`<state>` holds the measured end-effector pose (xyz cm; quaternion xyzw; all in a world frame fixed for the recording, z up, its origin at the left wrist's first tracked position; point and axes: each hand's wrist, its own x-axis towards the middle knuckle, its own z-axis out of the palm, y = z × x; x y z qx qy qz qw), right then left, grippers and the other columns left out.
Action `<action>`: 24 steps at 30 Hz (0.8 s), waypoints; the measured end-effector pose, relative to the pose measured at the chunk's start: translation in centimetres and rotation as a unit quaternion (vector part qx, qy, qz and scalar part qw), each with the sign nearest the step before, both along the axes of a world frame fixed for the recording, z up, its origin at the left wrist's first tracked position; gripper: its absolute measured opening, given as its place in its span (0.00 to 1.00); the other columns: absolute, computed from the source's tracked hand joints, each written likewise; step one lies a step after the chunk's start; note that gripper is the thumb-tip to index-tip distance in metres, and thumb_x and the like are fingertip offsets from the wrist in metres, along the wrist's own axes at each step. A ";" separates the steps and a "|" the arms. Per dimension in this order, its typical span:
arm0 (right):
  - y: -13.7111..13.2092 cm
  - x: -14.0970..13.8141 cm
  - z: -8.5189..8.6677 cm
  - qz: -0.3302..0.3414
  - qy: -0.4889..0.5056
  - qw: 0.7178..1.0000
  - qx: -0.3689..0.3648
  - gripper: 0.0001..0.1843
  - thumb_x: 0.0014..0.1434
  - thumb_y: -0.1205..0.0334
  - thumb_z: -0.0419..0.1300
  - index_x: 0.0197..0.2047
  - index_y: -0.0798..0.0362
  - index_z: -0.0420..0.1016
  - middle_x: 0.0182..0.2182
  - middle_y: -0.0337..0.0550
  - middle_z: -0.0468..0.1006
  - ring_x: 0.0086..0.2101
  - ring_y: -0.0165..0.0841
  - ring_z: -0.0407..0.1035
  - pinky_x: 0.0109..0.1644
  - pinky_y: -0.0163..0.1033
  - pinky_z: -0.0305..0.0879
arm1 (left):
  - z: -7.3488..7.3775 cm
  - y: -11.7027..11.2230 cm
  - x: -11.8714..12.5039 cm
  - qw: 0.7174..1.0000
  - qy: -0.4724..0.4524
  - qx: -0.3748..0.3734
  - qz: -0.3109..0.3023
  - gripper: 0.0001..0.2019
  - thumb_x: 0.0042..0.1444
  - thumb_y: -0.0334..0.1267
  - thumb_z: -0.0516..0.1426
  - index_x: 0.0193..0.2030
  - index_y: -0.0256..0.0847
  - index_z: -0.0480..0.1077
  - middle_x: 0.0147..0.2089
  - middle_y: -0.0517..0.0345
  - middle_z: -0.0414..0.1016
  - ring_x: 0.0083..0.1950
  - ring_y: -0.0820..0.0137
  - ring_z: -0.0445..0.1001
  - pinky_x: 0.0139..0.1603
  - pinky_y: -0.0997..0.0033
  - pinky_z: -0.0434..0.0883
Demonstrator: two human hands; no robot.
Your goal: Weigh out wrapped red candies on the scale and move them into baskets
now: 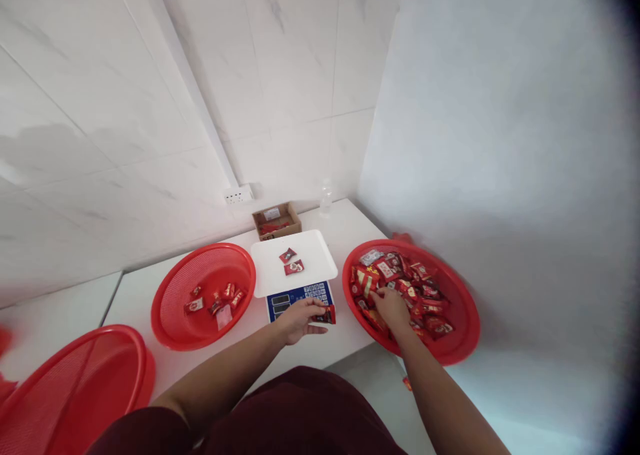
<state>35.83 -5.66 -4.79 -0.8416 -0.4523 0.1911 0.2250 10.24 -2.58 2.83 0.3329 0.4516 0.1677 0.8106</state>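
Observation:
Above the front of a digital scale (279, 301), my left hand (299, 320) is closed on a small dark-red wrapped packet (327, 315), with the lower fingers stretched beneath it. My right hand (393, 308) reaches into the right red basket (467, 308), which holds many red wrapped packets (417, 288). Its fingers are bent together at a red-and-gold packet (367, 280), partly hiding the grip. Two small red packets (294, 267) lie on the scale's white pan (320, 255).
Left of the scale, a red mesh basket (173, 291) holds several packets. Another red basket (135, 348) stands at the lower left. Behind the scale are a cardboard box (290, 215) with red packets inside and a clear bottle (326, 200). A wall rises at the right.

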 end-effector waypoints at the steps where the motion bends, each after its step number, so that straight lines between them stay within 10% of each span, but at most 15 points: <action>1: 0.0 -0.1 -0.2 -0.003 0.008 1.000 0.004 0.13 0.54 0.57 0.53 0.28 0.53 0.76 0.30 0.50 0.79 0.34 0.38 0.72 0.39 0.40 0.63 | 0.1 0.0 -0.1 1.000 -0.004 -0.008 0.005 0.14 0.42 0.34 0.66 0.34 0.38 0.66 0.36 0.55 0.76 0.38 0.68 0.75 0.44 0.61 0.71; 9: -1.8 -1.8 0.8 -0.012 0.042 0.992 0.121 0.19 0.58 0.52 0.48 0.42 0.53 0.73 0.38 0.49 0.80 0.38 0.38 0.74 0.44 0.44 0.68 | 0.3 0.7 0.2 0.995 0.019 -0.095 0.025 0.19 0.54 0.53 0.57 0.26 0.37 0.67 0.23 0.62 0.67 0.27 0.74 0.69 0.35 0.70 0.69; 18: -5.3 -5.2 4.5 0.231 0.039 0.903 0.361 0.08 0.59 0.61 0.53 0.37 0.47 0.74 0.46 0.46 0.79 0.47 0.35 0.73 0.52 0.44 0.70 | 0.4 1.0 1.9 0.994 0.035 -0.027 -0.099 0.27 0.46 0.63 0.58 0.38 0.40 0.71 0.30 0.59 0.73 0.26 0.74 0.70 0.27 0.76 0.62; 24: -5.0 -7.5 5.4 0.080 0.265 0.903 0.327 0.24 0.56 0.51 0.56 0.54 0.50 0.66 0.55 0.53 0.71 0.53 0.39 0.68 0.52 0.47 0.69 | -0.3 0.1 2.3 0.992 -0.023 0.102 -0.076 0.27 0.38 0.54 0.67 0.41 0.38 0.70 0.30 0.60 0.74 0.26 0.75 0.71 0.27 0.76 0.63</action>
